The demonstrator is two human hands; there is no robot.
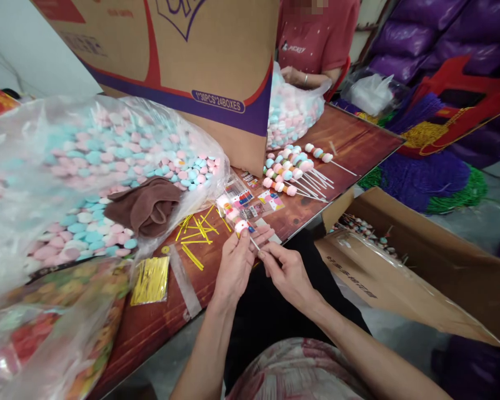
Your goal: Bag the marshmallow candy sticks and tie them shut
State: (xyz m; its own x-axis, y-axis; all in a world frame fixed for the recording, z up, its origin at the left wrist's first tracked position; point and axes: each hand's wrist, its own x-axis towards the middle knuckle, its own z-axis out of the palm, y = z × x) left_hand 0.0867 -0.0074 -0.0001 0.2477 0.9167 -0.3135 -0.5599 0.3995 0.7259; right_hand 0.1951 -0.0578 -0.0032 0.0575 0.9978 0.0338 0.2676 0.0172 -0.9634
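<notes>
My left hand (pixel 236 262) is closed around the lower part of a marshmallow skewer (pixel 230 212), which seems to be in a clear printed wrapper. The skewer points away from me, tilted to the left over the table edge. At its near end, the fingers of my right hand (pixel 286 269) pinch the white stick; whether they also grip a tie cannot be made out. Just left of my hands lie loose yellow twist ties (pixel 198 233). Beyond them are printed clear wrappers (pixel 256 203) and a pile of marshmallow skewers (pixel 289 166) with their sticks toward the right.
A large bag of pink, white and blue marshmallows (pixel 108 144) covers the left, with a brown cloth (pixel 145 205) on it. A tall carton (pixel 216 61) stands behind. Right of my legs, an open box (pixel 358 278) holds skewers. Across the table sits another person (pixel 316 44).
</notes>
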